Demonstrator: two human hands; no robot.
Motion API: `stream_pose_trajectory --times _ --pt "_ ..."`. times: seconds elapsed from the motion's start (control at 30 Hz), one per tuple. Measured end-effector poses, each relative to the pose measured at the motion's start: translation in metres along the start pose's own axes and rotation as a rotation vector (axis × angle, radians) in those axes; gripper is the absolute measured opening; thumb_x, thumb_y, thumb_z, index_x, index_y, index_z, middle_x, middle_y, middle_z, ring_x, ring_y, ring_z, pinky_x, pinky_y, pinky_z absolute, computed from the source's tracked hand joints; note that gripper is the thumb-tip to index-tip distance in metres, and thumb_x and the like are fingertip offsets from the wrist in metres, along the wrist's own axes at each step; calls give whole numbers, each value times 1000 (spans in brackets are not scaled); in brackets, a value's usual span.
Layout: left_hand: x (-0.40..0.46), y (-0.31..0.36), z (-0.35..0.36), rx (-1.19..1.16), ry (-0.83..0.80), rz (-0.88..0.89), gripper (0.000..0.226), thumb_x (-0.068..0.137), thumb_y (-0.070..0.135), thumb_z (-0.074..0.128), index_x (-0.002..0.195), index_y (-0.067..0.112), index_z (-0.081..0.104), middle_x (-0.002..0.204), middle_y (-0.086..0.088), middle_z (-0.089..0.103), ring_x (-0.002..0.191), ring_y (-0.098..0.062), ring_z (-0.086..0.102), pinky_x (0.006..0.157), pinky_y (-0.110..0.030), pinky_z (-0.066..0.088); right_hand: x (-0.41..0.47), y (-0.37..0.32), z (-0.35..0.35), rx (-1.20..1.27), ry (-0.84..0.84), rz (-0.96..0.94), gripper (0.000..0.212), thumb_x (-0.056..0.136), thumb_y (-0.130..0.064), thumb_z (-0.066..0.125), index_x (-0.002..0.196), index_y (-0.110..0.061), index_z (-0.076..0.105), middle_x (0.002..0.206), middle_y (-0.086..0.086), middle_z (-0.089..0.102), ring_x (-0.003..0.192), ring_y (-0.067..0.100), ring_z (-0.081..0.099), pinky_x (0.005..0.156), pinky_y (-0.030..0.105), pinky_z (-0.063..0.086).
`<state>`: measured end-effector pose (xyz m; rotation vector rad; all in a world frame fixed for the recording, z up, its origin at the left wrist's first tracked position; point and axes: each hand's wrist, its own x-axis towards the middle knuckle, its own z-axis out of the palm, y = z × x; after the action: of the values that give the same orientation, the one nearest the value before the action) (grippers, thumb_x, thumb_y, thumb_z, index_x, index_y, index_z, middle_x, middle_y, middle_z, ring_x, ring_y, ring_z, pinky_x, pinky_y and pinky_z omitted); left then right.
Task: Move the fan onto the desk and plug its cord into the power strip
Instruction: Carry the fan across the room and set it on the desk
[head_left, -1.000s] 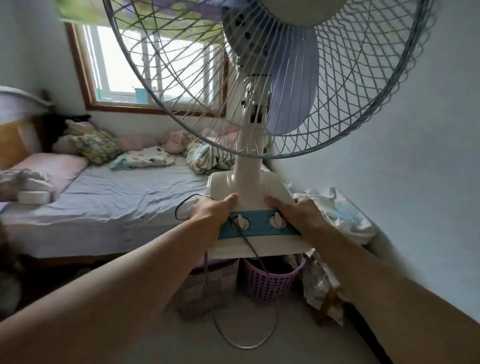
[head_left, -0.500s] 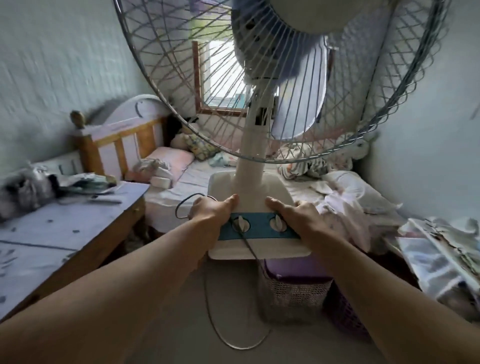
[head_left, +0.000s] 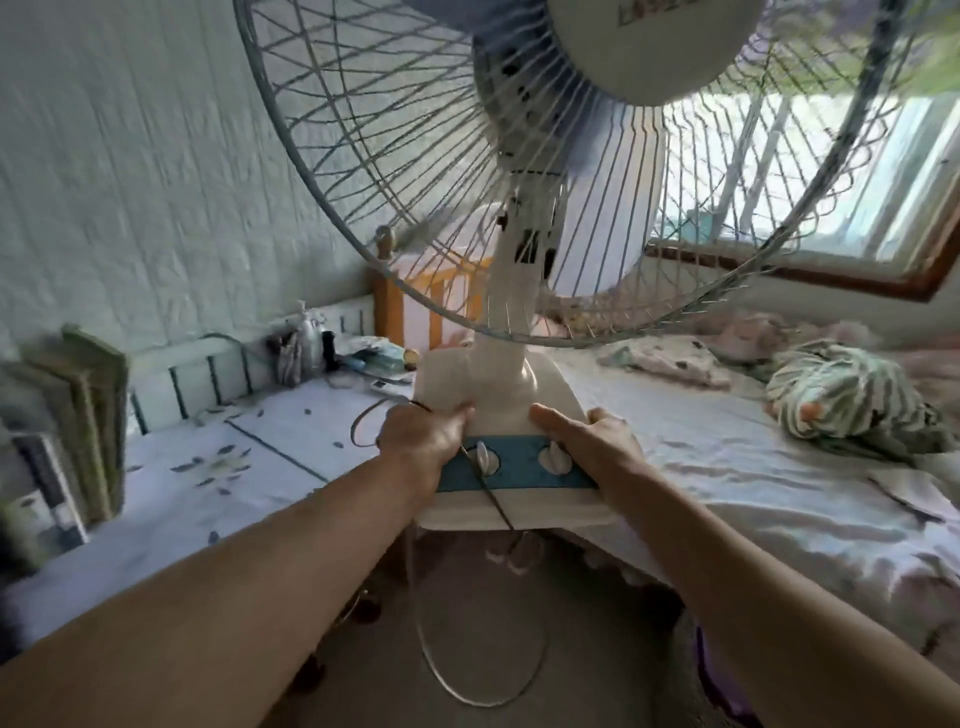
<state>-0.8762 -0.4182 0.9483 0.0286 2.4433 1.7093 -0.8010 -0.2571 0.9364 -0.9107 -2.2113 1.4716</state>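
In the head view, we are holding the white plastic table fan with the blue control band and wire cage (head_left: 498, 415) up in the middle of the frame, clear of the floor. Our left hand (head_left: 423, 439) is gripping the left edge of its base, thumb on top, and our right hand (head_left: 597, 441) is gripping the right edge the same way. The fan's thin dark cord (head_left: 483, 613) is trailing from the base and hanging in a loop toward the bottom of the frame.

Compared with half a second ago, we are turning further: the counter with the pale printed cover (head_left: 218, 467) is now filling the left of the frame right beside the fan's base, and the bed with the rumpled white sheet (head_left: 753, 467) is sitting at the right. We judge the carry is nearly over, with setting down next. The power strip is not showing clearly here, so plugging in is still ahead.
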Motion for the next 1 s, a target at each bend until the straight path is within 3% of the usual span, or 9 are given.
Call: stream_pose_trajectory --times 0.17,0.3,0.4,0.5,0.63,0.77,0.9,1.0 --pt "53 -1 -15 -19 145 -81 65 71 53 72 110 1 63 112 -15 67 101 -30 63 81 -32 50 60 -19 54 82 -147 -35 54 50 -62 75 82 -23 57 88 4 69 76 20 67 61 31 55" --pt "97 -9 -27 -31 223 -131 65 70 52 73 109 1 64 112 -15 68 100 -31 63 82 -34 52 100 -30 100 98 -245 -34 74 36 -67 74 88 -17 56 96 5 70 86 24 68 81 43 57" --pt "135 -17 -38 -37 269 -147 63 71 50 73 109 1 64 113 -15 68 102 -31 63 82 -33 51 132 -41 135 49 -286 -33 88 35 -71 71 96 -8 58 97 8 71 89 26 68 84 43 55" --pt "176 -24 -49 -36 308 -163 64 73 50 72 110 -2 63 115 -17 66 105 -32 62 81 -32 48 161 -53 172 -10 -309 -54 79 37 -73 68 94 -18 67 92 6 72 84 25 68 81 41 57" --pt "242 -35 -65 -26 355 -175 67 74 50 71 112 -5 60 118 -19 64 107 -34 60 80 -33 46 206 -67 226 -53 -297 -92 62 52 -68 70 91 -19 63 93 5 69 83 22 65 76 37 55" --pt "308 -50 -78 -69 398 -184 66 72 48 74 110 -4 60 112 -18 66 103 -33 61 72 -30 43 256 -78 278 -129 -309 -140 66 60 -68 66 102 -17 64 100 7 68 94 26 63 86 43 52" --pt "364 -67 -80 -85 446 -196 65 71 46 75 113 -1 59 113 -16 67 103 -31 63 75 -27 46 301 -78 325 -176 -341 -180 65 63 -69 62 104 -18 63 99 6 67 87 22 61 73 32 49" --pt "403 -84 -76 -76 464 -221 70 70 48 74 117 -2 58 118 -15 65 106 -31 62 84 -32 52 333 -74 355 -208 -369 -187 69 60 -71 60 103 -17 61 99 6 65 89 23 61 76 34 50"
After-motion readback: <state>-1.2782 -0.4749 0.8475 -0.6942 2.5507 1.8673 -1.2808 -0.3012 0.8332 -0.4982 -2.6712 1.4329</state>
